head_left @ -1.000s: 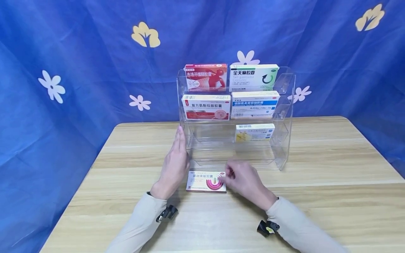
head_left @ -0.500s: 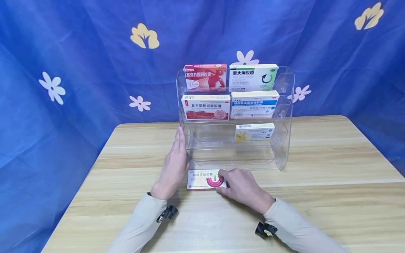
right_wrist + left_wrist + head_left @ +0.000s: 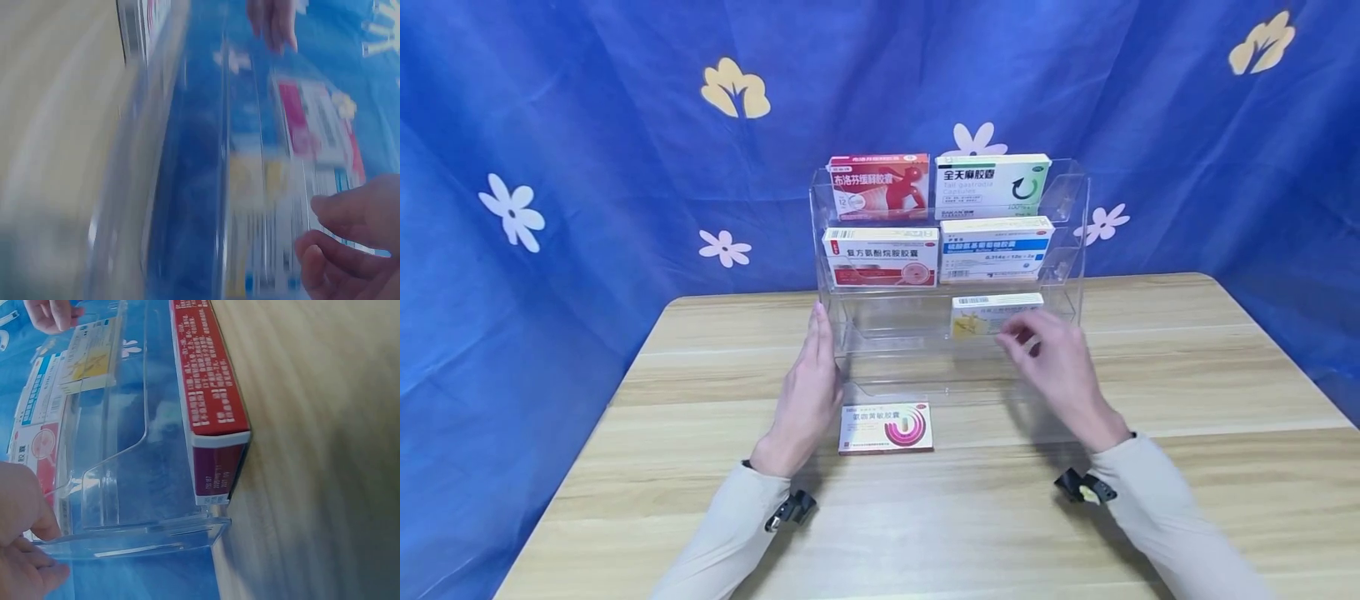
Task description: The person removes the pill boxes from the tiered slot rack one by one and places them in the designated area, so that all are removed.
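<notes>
White-and-yellow oblong cardboard medicine box (image 3: 969, 322) upright at the right of the third tier down in a clear acrylic tiered stand (image 3: 891, 321), partly behind a right hand (image 3: 1063, 362) stretched forward and angled inward, thumb and fingers bent toward each other, too blurred to tell if pinching cardboard or merely near. Left hand (image 3: 801, 400) pointing forward along the stand's left side panel (image 3: 150, 542), fingers extended, gripping that panel between thumb and fingers. Flat white cardboard box with magenta arcs (image 3: 880, 429) lying on the pale wooden table (image 3: 700, 400) before the stand, nearer the left hand.
</notes>
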`<state>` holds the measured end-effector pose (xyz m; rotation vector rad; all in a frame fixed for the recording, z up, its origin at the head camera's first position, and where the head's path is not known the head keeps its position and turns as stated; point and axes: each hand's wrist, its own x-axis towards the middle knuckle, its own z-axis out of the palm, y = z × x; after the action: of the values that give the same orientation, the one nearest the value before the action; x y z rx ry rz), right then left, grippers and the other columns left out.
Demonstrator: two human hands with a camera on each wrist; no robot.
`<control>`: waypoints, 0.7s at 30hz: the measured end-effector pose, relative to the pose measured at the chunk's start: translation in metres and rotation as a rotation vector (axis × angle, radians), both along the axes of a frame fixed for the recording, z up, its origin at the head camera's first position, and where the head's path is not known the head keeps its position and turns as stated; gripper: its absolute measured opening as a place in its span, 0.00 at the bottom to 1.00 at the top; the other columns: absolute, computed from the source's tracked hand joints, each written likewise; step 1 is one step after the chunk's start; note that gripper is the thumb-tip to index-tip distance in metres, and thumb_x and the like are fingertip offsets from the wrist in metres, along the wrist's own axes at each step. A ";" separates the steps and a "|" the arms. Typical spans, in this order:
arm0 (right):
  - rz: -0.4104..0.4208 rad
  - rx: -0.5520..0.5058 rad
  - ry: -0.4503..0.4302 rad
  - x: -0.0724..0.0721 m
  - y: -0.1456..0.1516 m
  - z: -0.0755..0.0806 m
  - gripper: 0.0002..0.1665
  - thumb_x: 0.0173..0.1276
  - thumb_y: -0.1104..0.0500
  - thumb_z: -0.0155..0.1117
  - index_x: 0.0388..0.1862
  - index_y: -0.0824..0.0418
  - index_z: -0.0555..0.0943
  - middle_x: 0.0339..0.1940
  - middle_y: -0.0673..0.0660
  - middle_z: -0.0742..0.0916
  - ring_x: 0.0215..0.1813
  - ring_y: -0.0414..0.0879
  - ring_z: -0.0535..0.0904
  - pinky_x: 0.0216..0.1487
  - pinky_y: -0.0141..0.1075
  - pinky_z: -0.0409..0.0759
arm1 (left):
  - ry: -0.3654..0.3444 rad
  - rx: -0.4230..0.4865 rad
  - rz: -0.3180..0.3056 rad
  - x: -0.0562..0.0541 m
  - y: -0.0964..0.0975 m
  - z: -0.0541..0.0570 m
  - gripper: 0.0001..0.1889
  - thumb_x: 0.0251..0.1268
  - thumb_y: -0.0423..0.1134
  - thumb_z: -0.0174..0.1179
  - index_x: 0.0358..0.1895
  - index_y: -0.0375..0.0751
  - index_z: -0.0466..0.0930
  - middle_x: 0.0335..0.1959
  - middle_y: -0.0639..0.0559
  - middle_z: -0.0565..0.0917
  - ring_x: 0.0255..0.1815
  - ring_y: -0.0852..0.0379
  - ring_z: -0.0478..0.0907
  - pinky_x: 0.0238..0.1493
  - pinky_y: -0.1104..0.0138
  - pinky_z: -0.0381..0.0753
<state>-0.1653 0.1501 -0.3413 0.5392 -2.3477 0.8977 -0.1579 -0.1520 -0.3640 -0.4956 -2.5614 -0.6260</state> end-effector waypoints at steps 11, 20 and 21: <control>-0.163 0.108 0.096 -0.021 0.030 0.013 0.12 0.57 0.64 0.73 0.40 0.68 0.84 0.35 0.62 0.87 0.24 0.49 0.78 0.21 0.38 0.73 | 0.045 -0.007 -0.009 0.003 -0.006 -0.001 0.45 0.52 0.17 0.56 0.74 0.23 0.40 0.74 0.27 0.49 0.75 0.37 0.51 0.69 0.50 0.61; -0.157 0.270 0.023 -0.025 0.035 0.026 0.13 0.59 0.63 0.71 0.42 0.67 0.84 0.42 0.65 0.87 0.34 0.58 0.82 0.27 0.49 0.79 | 0.155 -0.268 0.093 -0.003 -0.002 -0.001 0.36 0.65 0.29 0.54 0.71 0.18 0.46 0.75 0.28 0.48 0.77 0.37 0.41 0.75 0.51 0.46; -0.151 0.283 0.018 -0.025 0.035 0.027 0.13 0.59 0.64 0.71 0.43 0.67 0.84 0.42 0.65 0.87 0.35 0.59 0.82 0.28 0.50 0.79 | 0.170 -0.290 0.103 -0.003 -0.003 -0.002 0.35 0.66 0.29 0.53 0.71 0.17 0.46 0.74 0.27 0.48 0.77 0.36 0.41 0.75 0.50 0.46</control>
<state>-0.1904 0.1848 -0.3147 0.4698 -2.4763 0.4939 -0.1610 -0.1547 -0.3661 -0.4847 -2.5048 -0.1669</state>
